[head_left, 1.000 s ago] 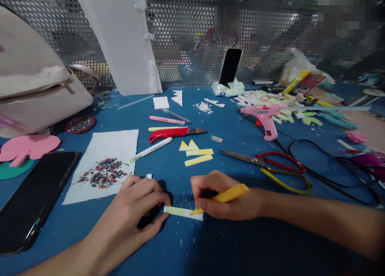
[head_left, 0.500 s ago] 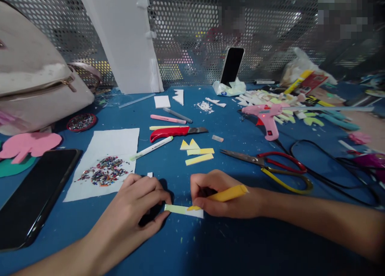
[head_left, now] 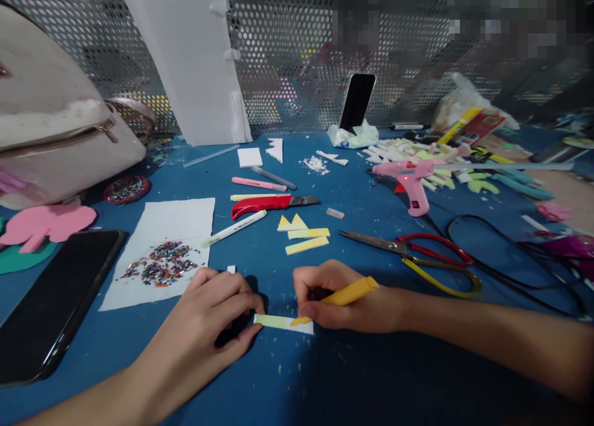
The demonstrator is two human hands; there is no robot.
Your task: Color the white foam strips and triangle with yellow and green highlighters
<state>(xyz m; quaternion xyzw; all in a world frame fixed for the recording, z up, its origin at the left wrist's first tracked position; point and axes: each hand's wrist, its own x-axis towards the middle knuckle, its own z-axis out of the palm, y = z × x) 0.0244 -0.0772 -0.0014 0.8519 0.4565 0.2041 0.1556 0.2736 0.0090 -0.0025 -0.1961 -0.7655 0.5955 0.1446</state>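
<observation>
Strip (head_left: 276, 322) pinched near front edge of surface (head_left: 278, 395) by left hand (head_left: 208, 321); marker (head_left: 353, 291) gripped in right-hand (head_left: 338, 316) fingers. Left stretch tinted, right end largely white; two yellow strips (head_left: 307, 245) already coloured.

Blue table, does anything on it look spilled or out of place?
White crumbs lie scattered loose on the blue table, near its far side, like spilled scraps. The red-handled knife lies with its blade bare, a possible hazard. The strip under the yellow marker looks undamaged.

The right hand (head_left: 327, 299) hides part of a yellow marker (head_left: 351, 291); the left edge crops a pale bag (head_left: 55, 98) and black phone (head_left: 58, 308)
</observation>
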